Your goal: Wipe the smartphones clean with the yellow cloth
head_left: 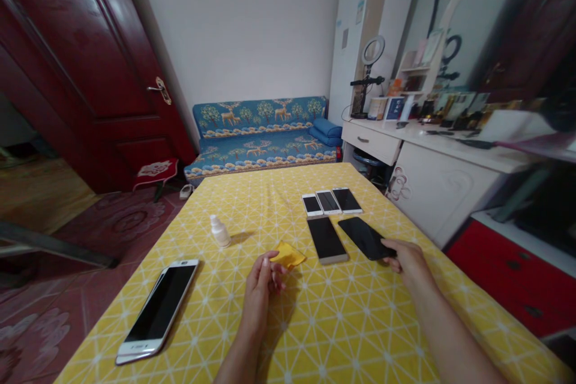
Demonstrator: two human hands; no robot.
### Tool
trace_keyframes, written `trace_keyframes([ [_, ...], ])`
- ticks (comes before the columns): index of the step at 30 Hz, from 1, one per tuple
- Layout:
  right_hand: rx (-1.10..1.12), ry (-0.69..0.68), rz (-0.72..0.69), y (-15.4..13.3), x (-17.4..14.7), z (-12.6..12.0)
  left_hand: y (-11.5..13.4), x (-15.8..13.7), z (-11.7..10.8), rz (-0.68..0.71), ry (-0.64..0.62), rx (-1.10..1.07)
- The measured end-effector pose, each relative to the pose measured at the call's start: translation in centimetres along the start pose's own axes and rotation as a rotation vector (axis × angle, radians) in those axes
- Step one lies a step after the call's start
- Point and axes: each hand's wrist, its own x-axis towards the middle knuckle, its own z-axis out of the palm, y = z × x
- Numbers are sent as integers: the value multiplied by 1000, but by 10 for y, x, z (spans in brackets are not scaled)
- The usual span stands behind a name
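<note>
My left hand (263,276) pinches a small yellow cloth (289,255) between thumb and fingers, over the middle of the table. My right hand (405,255) grips the lower end of a black phone (364,237), which is tilted slightly at the table's right side. Just left of that phone lies a larger gold-edged phone (327,240), screen up. Behind it, three white-framed phones (328,201) lie side by side. A white dropper bottle (219,231) stands upright to the left of my left hand. At the near left, a white phone (162,306) rests on top of another device.
A yellow patterned tablecloth (288,336) covers the table. A blue sofa (265,138) stands beyond the far edge. To the right is a white dressing table (445,156) with a ring light (372,51) and several bottles. A red stool (157,173) is at left.
</note>
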Motion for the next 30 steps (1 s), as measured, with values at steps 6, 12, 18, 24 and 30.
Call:
trace_keyframes([
  [6, -126, -117, 42, 7, -5, 11, 0, 1, 0, 7, -3, -3],
  [12, -231, -158, 44, 9, -9, 14, 3, -2, 2, 8, 0, -22],
  [18, -326, -160, -29, 12, -7, 16, -1, 0, 0, 7, -5, -9],
  [24, -934, -77, -360, 5, -21, 24, -2, 0, 2, 51, -7, 84],
  [30, -1397, -103, -403, -4, -36, 28, -1, -7, 16, 359, -103, 443],
])
